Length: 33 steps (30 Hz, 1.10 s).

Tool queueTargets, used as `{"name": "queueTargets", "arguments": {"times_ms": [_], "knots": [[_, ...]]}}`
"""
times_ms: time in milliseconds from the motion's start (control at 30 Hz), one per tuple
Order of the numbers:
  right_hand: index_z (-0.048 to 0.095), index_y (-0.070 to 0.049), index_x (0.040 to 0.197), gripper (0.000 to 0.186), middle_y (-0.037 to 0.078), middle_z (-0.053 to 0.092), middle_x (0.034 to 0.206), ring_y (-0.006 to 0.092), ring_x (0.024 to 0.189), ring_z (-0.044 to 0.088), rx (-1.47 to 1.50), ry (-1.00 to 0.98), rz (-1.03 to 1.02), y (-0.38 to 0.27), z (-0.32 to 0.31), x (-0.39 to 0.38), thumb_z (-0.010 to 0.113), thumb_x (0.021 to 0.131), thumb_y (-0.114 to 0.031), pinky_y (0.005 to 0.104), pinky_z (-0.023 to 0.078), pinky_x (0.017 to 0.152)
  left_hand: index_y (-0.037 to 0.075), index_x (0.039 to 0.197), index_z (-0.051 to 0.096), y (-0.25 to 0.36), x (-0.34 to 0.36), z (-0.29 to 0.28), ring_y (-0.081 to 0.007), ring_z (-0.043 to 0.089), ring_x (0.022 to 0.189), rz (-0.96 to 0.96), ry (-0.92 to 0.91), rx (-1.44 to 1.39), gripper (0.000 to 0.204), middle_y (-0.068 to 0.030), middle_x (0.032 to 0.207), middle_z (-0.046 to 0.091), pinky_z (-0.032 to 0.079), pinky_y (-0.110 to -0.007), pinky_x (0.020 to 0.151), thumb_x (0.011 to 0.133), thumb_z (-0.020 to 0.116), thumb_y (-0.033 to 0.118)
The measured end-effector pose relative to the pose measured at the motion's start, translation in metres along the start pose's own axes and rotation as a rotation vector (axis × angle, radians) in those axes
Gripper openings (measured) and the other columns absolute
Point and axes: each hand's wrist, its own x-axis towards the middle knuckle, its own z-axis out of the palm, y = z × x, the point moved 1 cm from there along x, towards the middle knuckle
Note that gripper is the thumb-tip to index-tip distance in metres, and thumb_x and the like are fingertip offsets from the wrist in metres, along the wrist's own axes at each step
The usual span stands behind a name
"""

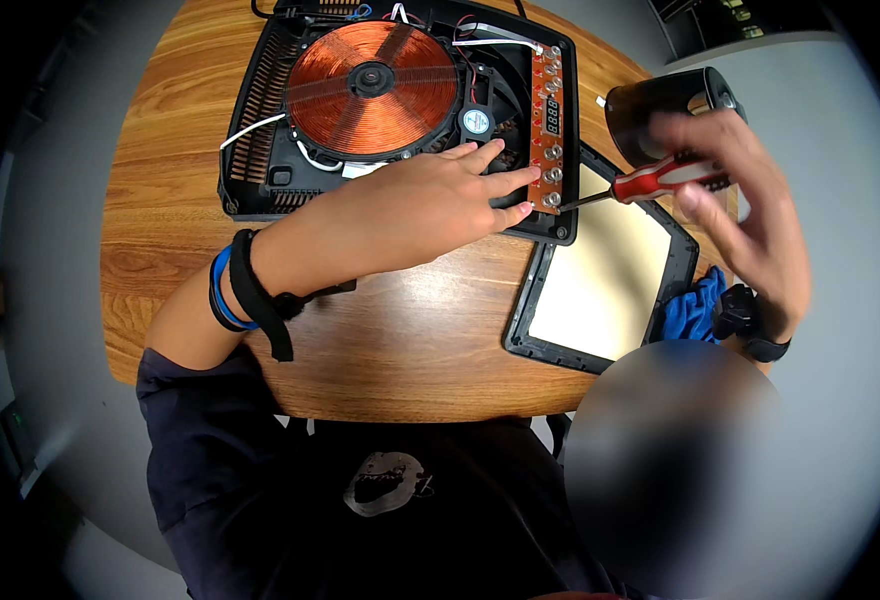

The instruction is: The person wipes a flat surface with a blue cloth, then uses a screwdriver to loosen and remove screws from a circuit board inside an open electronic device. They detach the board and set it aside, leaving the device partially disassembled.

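Observation:
My left hand (440, 200) lies with fingers spread and fingertips on a copper-coloured control board (546, 120) with round buttons and a small display, along the right side of an opened black appliance housing (280, 180). Inside that housing are a large copper coil (370, 100) and a partly covered black fan (505, 105). My right hand (740, 205), slightly blurred, holds a red-and-white screwdriver (650, 183), its blade pointing down-left to the board's lower end.
A black frame with a cream panel (600, 280) lies partly under the housing. A dark cylinder (650, 105) stands at back right, and a crumpled blue cloth (692, 310) lies at the right edge of the wooden table (400, 350).

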Motion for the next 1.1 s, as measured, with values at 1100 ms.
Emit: {"name": "queueTargets", "arguments": {"times_ms": [1100], "knots": [[0.077, -0.003, 0.129, 0.033, 0.014, 0.080, 0.118, 0.0395, 0.104, 0.080, -0.251, 0.030, 0.504, -0.007, 0.018, -0.004, 0.083, 0.108, -0.028, 0.0478, 0.065, 0.084, 0.013, 0.167, 0.065, 0.003, -0.008, -0.002, -0.0451, 0.044, 0.170, -0.047, -0.017, 0.011, 0.067, -0.0119, 0.188, 0.041, 0.049, -0.052, 0.137, 0.102, 0.064, -0.004]]}}
